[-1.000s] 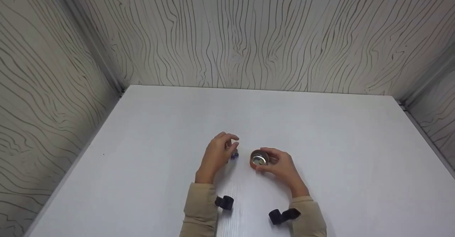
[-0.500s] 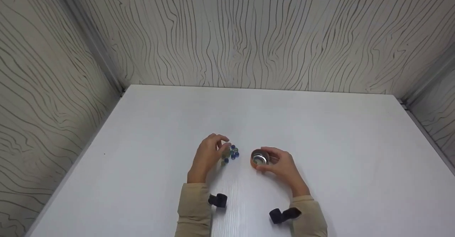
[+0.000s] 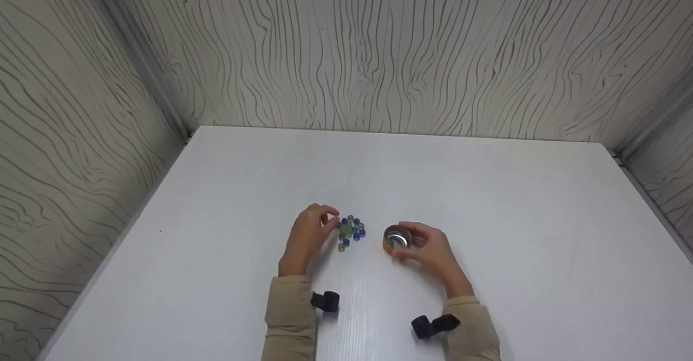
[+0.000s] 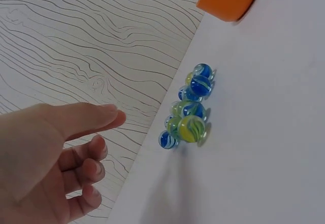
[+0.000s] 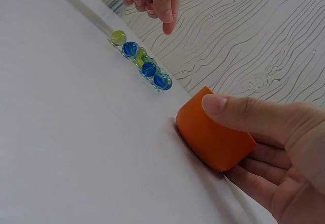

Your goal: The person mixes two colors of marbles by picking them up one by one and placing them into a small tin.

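A cluster of small glass marbles (image 3: pixel 352 230), blue and yellow-green with swirls, lies on the white table. Just left of it is my left hand (image 3: pixel 308 232); in the left wrist view its thumb and index finger lie close together, the other fingers loosely curled, with nothing seen between them. My right hand (image 3: pixel 431 250) grips a short orange cup (image 5: pixel 213 132) with its thumb on the near side and fingers behind. Its shiny silver inside shows in the head view, with a small greenish spot low in it, too small to name surely. Whether the cup touches the table cannot be told.
The white table (image 3: pixel 216 198) reaches back to a wood-grain patterned wall (image 3: pixel 357 52), with similar panels at both sides. Black camera mounts (image 3: pixel 326 301) sit on both beige sleeves (image 3: pixel 289 317). A narrow strip of table lies between marbles and cup.
My left hand has drawn back to the left from over the marbles, so more of them show. My right hand and the cup have stayed nearly in place.
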A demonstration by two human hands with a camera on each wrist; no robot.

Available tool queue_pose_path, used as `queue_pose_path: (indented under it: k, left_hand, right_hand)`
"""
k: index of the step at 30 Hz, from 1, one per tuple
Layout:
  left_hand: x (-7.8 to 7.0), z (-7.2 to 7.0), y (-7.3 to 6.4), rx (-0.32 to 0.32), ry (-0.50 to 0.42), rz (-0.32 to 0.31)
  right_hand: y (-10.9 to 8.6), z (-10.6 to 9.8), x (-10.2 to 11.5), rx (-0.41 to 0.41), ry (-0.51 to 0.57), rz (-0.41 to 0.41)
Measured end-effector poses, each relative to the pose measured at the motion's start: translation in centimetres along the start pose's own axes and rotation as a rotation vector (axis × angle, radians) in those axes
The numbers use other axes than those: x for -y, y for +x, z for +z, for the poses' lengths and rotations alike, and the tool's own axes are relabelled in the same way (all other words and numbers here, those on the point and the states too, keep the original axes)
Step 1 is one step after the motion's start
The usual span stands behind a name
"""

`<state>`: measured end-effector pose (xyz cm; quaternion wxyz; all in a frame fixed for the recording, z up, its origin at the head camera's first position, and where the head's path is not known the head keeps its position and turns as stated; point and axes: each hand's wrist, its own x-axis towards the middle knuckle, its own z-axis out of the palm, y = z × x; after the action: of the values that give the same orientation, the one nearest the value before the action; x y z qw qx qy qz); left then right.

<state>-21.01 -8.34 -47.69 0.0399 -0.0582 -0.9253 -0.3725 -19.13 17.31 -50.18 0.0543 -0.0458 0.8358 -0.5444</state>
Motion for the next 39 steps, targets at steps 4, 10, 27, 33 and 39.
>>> queue_pose_path:
  k: [4,10,27,33,39]
  left_hand:
    - [0.3,0.1,0.1,0.002,0.002,0.004]
    - [0.9,0.6,0.3,0.013,0.005,0.002]
    - [1.2,1.2,0.7,0.055,0.031,-0.034]
    - [1.1,1.3,0.5,0.067,0.015,-0.068]
    - [1.0,1.5,0.3,0.083,0.01,-0.11]
  right_hand:
    - [0.0,-0.1,0.0,-0.002,0.005,-0.013]
    - [0.0,0.1,0.0,-0.016,-0.006,-0.016]
    - [-0.1,0.0,-0.1,-0.016,-0.032,-0.039]
    - [0.0,-0.1,-0.2,-0.014,-0.028,-0.035]
    - [0.0,0.0,-0.2,-0.007,-0.025,-0.03]
